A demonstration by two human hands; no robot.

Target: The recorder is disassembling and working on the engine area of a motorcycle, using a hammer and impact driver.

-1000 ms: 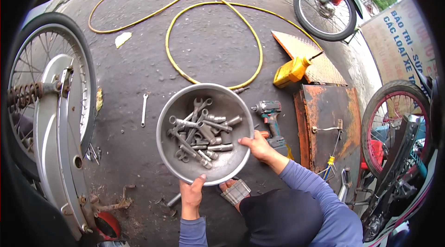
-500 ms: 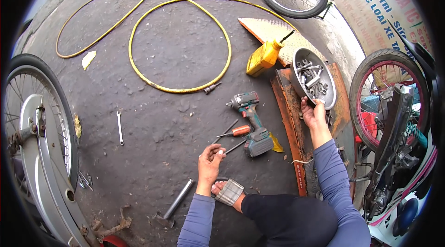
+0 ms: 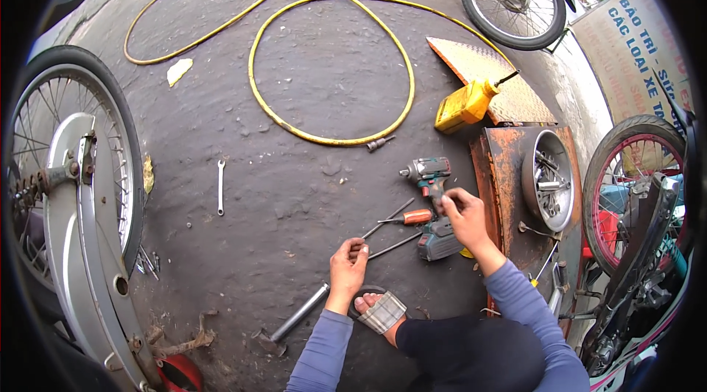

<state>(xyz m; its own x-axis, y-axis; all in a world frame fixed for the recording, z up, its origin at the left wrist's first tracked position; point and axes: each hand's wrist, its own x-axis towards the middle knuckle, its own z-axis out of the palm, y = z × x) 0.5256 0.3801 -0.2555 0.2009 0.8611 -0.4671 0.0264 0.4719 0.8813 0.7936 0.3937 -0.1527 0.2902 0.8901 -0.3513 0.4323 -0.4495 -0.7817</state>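
Bent at the fingers, my right hand (image 3: 467,221) hangs over the handle of a teal and black cordless impact wrench (image 3: 440,237) on the ground. Its thumb and fingers are drawn together; whatever they hold, if anything, is hidden. My left hand (image 3: 347,265) pinches thumb against fingers beside the near ends of two thin dark rods (image 3: 395,245); something small may be in its fingertips, too small to name. Between the hands and the wrench lies a screwdriver with an orange handle (image 3: 417,217). To the right, a metal bowl (image 3: 528,184) of spanners and sockets rests on a rusty orange metal stand (image 3: 497,204).
A yellow bottle (image 3: 462,108) stands beside a ramp plate (image 3: 508,86). A yellow hose (image 3: 254,83) loops across the ground, a socket (image 3: 381,143) near it. A spanner (image 3: 220,187) lies left, a metal tube (image 3: 300,312) by my foot. Motorbike wheels (image 3: 125,134) flank both sides.
My right hand has left the bowl's rim and come left over the impact wrench. The bowl now sits farther back on the stand. My view has swung left; my left hand stays pinched near the rods.
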